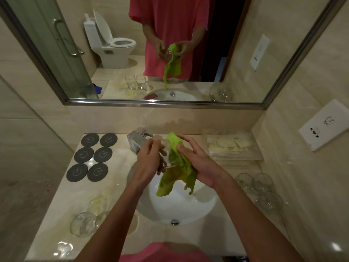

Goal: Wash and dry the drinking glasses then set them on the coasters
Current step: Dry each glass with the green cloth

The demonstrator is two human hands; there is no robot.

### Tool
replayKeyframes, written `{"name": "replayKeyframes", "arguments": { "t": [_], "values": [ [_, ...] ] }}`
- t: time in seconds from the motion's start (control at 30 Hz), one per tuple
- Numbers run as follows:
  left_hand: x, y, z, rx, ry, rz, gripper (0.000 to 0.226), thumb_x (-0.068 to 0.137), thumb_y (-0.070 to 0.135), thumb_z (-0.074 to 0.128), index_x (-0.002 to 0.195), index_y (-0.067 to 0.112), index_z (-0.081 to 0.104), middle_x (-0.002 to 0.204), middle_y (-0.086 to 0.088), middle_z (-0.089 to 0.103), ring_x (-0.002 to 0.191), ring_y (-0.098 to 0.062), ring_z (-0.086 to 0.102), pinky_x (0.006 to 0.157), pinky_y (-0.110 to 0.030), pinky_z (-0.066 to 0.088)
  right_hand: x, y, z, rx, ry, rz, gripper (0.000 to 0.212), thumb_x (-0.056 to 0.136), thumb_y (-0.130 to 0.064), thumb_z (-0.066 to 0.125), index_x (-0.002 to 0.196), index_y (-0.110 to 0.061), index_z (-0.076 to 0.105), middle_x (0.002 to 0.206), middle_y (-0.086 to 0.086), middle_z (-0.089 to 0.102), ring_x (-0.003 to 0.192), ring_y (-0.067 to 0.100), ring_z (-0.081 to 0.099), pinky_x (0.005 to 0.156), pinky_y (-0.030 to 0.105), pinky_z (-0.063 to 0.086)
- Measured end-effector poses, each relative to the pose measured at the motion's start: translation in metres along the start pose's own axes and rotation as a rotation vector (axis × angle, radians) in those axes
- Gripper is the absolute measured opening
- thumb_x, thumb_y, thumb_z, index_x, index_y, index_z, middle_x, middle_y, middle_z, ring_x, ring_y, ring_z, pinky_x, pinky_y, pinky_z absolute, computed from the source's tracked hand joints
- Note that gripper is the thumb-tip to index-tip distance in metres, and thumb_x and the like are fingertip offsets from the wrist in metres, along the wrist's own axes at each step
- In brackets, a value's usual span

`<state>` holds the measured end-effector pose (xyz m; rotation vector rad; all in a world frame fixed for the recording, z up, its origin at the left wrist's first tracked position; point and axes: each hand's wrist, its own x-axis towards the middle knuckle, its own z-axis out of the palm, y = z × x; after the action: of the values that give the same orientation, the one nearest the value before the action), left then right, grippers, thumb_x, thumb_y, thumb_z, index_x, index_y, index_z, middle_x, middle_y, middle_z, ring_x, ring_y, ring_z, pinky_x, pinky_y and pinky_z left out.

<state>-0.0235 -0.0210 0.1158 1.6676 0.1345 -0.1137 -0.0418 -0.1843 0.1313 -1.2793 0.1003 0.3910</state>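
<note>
Six dark round coasters (93,156) sit in three rows of two at the back left of the counter (117,167), and every one of them is bare, so nothing has been set down yet! Over the white basin (188,207) the action is on one clear drinking glass (166,155), held up in front of the chrome tap (136,139). The left hand (150,157) curls its fingers round the glass from the left side, and the right hand (194,161) presses a green cloth (179,171) against the glass, thumb on top of the cloth and fingers wrapped behind it, with the loose ends of the cloth dangling over the basin. That reads as the drying step for this glass, so I judge the task to be in its middle stretch at best. Now the count: at the near left two glasses (85,224) stand close together, possibly a third behind them, too faint to be sure. At the near right a cluster of glasses (260,190) shows three rims, touching or nearly so. Which group is washed and which is waiting, I cannot tell from here. One cloth, one tap, one basin, and a clear tray of sachets (232,146) at the back right beside a wall socket (324,125). Left to do, by my reckoning: finish wiping this glass, carry it to a coaster, then repeat for the rest
</note>
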Motion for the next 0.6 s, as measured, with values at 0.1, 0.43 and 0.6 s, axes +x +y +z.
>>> {"name": "replayKeyframes", "arguments": {
  "t": [0.1, 0.43, 0.6],
  "values": [
    [0.006, 0.002, 0.000, 0.057, -0.014, 0.010, 0.029, 0.104, 0.030, 0.045, 0.094, 0.005, 0.056, 0.088, -0.017, 0.068, 0.055, -0.032, 0.060, 0.042, -0.032, 0.044, 0.002, 0.008, 0.011, -0.071, 0.074, -0.120, 0.033, 0.100, -0.037, 0.058, 0.131, -0.026, 0.060, 0.113, 0.010, 0.070, 0.097, 0.022, 0.069, 0.086, 0.044, 0.059],
    [0.008, -0.001, -0.001, -0.066, 0.039, -0.128, 0.024, 0.103, 0.023, 0.042, 0.094, 0.005, 0.054, 0.081, -0.017, 0.064, 0.046, -0.027, 0.056, 0.043, -0.030, 0.040, 0.007, 0.014, 0.026, -0.038, 0.245, -0.179, 0.053, 0.094, -0.062, 0.044, 0.103, -0.023, 0.078, 0.098, 0.015, 0.069, 0.096, 0.021, 0.065, 0.096, 0.048, 0.052],
    [0.008, -0.004, 0.001, -0.001, 0.047, 0.001, 0.037, 0.107, 0.035, 0.035, 0.090, 0.010, 0.056, 0.068, -0.013, 0.056, 0.054, -0.028, 0.058, 0.044, -0.033, 0.044, 0.009, 0.008, 0.021, -0.195, 0.118, -0.187, 0.031, 0.103, -0.044, 0.051, 0.132, -0.045, 0.062, 0.133, -0.006, 0.061, 0.119, 0.015, 0.062, 0.099, 0.041, 0.055]
  ]
}}
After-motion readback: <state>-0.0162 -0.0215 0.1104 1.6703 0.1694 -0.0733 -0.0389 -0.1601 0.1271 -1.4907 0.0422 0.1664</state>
